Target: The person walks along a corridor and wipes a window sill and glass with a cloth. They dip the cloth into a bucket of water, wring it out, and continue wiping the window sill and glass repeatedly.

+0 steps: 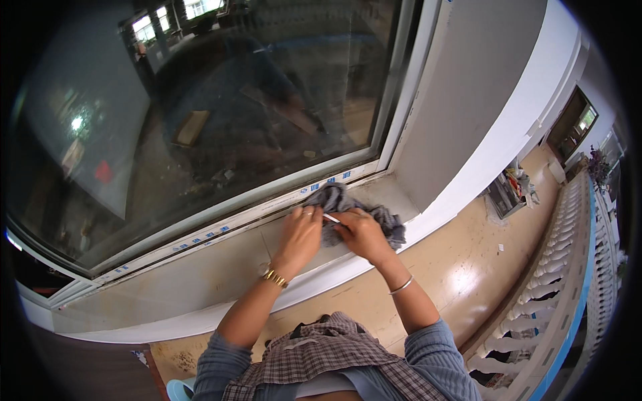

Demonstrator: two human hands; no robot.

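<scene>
A crumpled dark grey cloth [333, 198] lies bunched on the window sill [241, 255], close to the white window frame [281, 200]. Both of my hands are at the cloth. My left hand [302, 230], with a ring on one finger and a gold watch at the wrist, rests against the cloth's left part. My right hand [363, 233], with a silver bangle on its forearm, has its thumb and fingers closed around a small white object [331, 218] that points toward my left hand. What this object is cannot be made out. The left fingertips are partly hidden against the cloth.
The large window pane [261, 100] stands behind the sill, and a grey side wall [466, 95] bounds it at right. Below run a tan floor [451, 280] and a white balustrade [546, 280]. A box of items [506, 193] stands farther off; a light blue bucket [179, 389] is at bottom left.
</scene>
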